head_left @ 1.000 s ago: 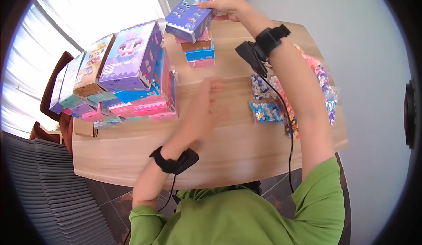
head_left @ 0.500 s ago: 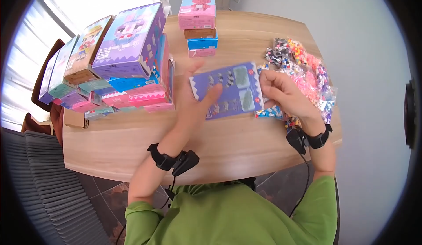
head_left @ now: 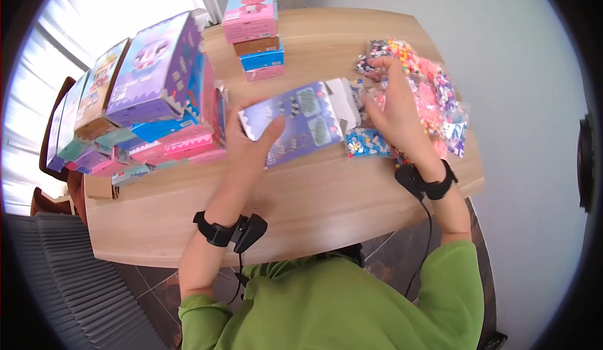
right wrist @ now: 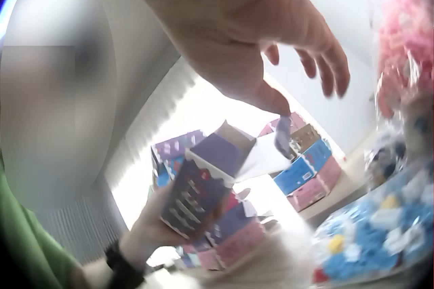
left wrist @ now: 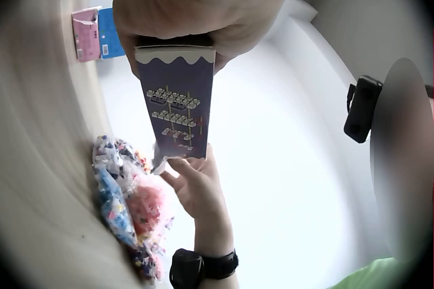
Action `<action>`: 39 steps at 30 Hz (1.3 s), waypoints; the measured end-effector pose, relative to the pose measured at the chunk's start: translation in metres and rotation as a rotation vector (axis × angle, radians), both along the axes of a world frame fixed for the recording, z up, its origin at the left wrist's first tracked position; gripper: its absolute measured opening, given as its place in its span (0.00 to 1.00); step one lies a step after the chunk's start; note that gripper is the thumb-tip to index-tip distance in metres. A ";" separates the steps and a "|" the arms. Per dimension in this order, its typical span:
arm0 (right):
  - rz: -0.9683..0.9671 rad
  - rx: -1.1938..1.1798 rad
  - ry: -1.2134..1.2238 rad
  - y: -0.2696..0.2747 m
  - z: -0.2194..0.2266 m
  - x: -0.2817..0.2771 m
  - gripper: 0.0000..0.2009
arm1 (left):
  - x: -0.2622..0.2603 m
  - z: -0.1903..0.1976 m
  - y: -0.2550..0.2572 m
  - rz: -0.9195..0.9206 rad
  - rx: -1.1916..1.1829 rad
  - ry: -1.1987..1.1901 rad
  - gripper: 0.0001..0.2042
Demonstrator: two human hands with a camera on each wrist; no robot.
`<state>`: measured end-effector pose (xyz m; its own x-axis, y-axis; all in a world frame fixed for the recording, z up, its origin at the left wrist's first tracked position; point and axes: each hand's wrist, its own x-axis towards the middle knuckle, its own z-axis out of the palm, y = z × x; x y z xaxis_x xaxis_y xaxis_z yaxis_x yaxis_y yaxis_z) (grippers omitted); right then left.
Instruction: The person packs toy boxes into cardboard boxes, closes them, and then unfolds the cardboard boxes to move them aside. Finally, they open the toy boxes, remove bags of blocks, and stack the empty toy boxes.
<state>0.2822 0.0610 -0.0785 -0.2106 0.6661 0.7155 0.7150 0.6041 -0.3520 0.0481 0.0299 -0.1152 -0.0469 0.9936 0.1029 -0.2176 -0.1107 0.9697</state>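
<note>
My left hand [head_left: 246, 150] grips a purple printed cardboard box [head_left: 298, 120] by its left end, thumb across the upper face. At the box's right end the white inner flap [head_left: 341, 103] stands out, and the right wrist view shows that end opened. My right hand [head_left: 401, 114] is just right of the flap with fingers loosely bent and parted, holding nothing. Beneath and beyond it lie clear bags of small building bricks, among them a blue and white bag [head_left: 367, 142] and a pink one [right wrist: 410, 38].
Several large printed boxes [head_left: 151, 67] are piled at the table's left side. A smaller stack, topped by a pink box [head_left: 250, 14], stands at the back. A small brown carton [head_left: 100, 188] sits by the left edge of the wooden table [head_left: 188, 230].
The purple box came off the back stack, passed into my left hand and had its right end opened. My right hand has since moved off the box, over toward the bags.
</note>
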 end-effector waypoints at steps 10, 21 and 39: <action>0.481 -1.064 0.361 0.010 0.008 -0.012 0.12 | 0.014 0.011 0.010 -0.028 0.032 0.224 0.18; 0.459 -1.015 0.357 0.009 -0.002 0.001 0.08 | 0.016 0.045 -0.016 -0.128 0.416 0.996 0.42; -0.654 -0.313 -0.369 0.012 0.035 0.154 0.18 | 0.023 0.017 -0.038 -0.065 0.116 1.911 0.38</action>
